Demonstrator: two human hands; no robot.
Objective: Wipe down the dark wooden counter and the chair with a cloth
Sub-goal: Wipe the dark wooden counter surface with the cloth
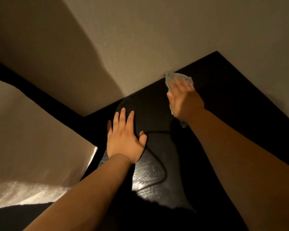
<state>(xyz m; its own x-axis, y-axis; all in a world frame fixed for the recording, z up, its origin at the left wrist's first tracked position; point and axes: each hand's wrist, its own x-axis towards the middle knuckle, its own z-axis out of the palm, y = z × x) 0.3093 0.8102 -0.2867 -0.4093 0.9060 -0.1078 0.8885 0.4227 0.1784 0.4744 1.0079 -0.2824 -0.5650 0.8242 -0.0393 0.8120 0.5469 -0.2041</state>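
The dark wooden counter [223, 84] runs from the lower middle to the upper right, with its back edge against the wall. My right hand [183, 99] lies flat on a grey cloth [177, 77], pressing it onto the counter close to the wall. The cloth shows beyond the fingertips and below the wrist. My left hand [125, 139] rests flat on the counter with its fingers spread and straight, holding nothing. No chair is in view.
A beige wall [157, 39] rises right behind the counter. To the left, a pale panel [32, 139] stands beside the counter's left edge, with a dark band above it. A bright patch of light falls on the wood grain [147, 177] near me.
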